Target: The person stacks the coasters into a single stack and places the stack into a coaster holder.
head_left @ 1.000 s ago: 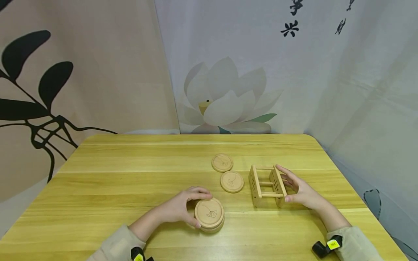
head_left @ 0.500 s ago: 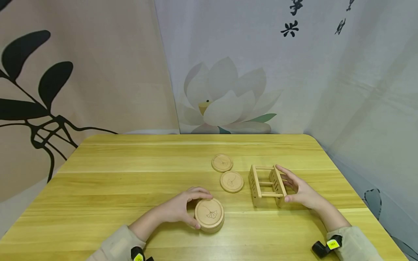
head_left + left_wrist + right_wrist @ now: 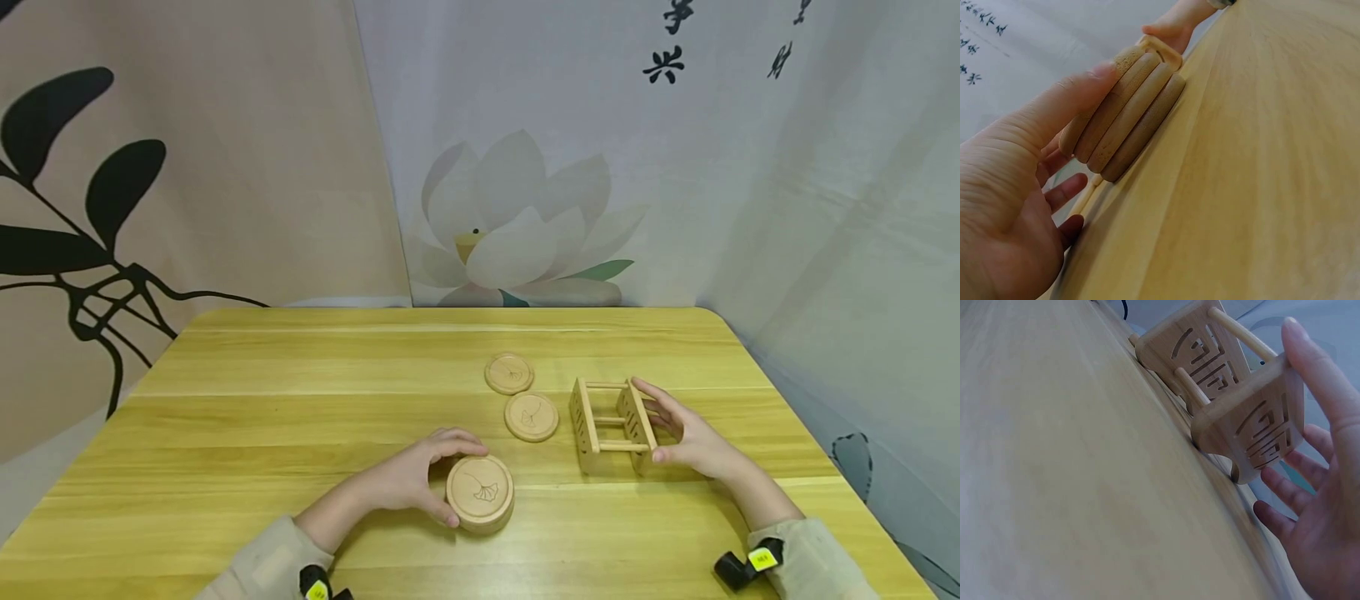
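Several round wooden coasters (image 3: pixel 480 492) form a neat stack at the front middle of the table, a ginkgo leaf engraved on the top one. My left hand (image 3: pixel 412 475) grips the stack from its left side, thumb at the near rim and fingers at the far rim. In the left wrist view the thumb (image 3: pixel 1085 87) presses on the stacked edges (image 3: pixel 1125 115). To the right stands a wooden coaster holder (image 3: pixel 613 422) with slotted end panels joined by rods. My right hand (image 3: pixel 693 437) holds its right end panel (image 3: pixel 1260 425) between thumb and fingers.
Two loose engraved coasters lie flat behind the stack, one (image 3: pixel 532 417) just in front of the other (image 3: pixel 509 373). All rest on a light wooden table (image 3: pixel 300 375). A printed cloth backdrop (image 3: pixel 525 125) hangs behind the table.
The stacked coasters, slightly offset a second ago, now line up evenly under my left hand. The right hand and the holder have kept their place.
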`<move>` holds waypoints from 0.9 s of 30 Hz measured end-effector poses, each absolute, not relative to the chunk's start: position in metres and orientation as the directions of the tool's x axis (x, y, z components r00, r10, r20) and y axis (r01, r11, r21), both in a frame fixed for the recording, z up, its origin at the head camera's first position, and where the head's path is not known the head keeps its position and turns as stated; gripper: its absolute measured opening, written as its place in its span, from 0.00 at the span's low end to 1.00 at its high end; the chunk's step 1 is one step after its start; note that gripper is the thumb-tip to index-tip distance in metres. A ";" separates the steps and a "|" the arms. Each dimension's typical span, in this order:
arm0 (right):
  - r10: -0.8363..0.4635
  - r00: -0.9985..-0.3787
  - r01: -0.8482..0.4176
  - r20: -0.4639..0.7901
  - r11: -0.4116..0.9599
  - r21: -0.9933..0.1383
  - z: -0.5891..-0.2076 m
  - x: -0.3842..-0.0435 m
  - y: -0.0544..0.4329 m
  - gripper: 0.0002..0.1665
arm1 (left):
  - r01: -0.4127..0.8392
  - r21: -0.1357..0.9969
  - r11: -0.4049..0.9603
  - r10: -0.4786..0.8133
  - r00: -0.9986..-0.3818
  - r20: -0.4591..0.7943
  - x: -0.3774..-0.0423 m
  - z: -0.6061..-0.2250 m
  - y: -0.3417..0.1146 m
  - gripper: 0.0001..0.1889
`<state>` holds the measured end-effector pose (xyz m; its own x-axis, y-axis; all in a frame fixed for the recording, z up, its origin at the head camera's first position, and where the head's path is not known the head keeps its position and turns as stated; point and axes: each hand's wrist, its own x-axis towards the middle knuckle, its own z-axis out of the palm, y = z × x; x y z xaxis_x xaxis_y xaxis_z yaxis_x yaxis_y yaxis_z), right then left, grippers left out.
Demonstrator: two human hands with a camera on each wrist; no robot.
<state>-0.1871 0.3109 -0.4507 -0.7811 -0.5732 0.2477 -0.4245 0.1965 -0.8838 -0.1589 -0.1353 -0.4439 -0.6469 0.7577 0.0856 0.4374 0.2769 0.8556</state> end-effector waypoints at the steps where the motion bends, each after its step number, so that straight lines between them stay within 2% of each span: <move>1: -0.573 -0.781 -0.426 0.249 0.196 -0.883 -0.451 -0.188 0.311 0.55 | 0.438 0.855 0.277 0.758 -0.646 0.086 -0.159 -0.444 -0.136 0.47; 8: -0.578 -0.771 -0.446 0.267 0.190 -0.875 -0.452 -0.191 0.310 0.55 | 0.427 0.877 0.218 0.755 -0.644 0.126 -0.170 -0.444 -0.141 0.47; 14: -0.578 -0.772 -0.437 0.264 0.183 -0.881 -0.451 -0.190 0.310 0.55 | 0.401 0.897 0.187 0.707 -0.689 0.161 -0.183 -0.444 -0.147 0.45; 27: -0.576 -0.780 -0.415 0.244 0.186 -0.891 -0.448 -0.185 0.310 0.54 | 0.365 0.902 0.230 0.574 -0.800 0.177 -0.215 -0.446 -0.148 0.37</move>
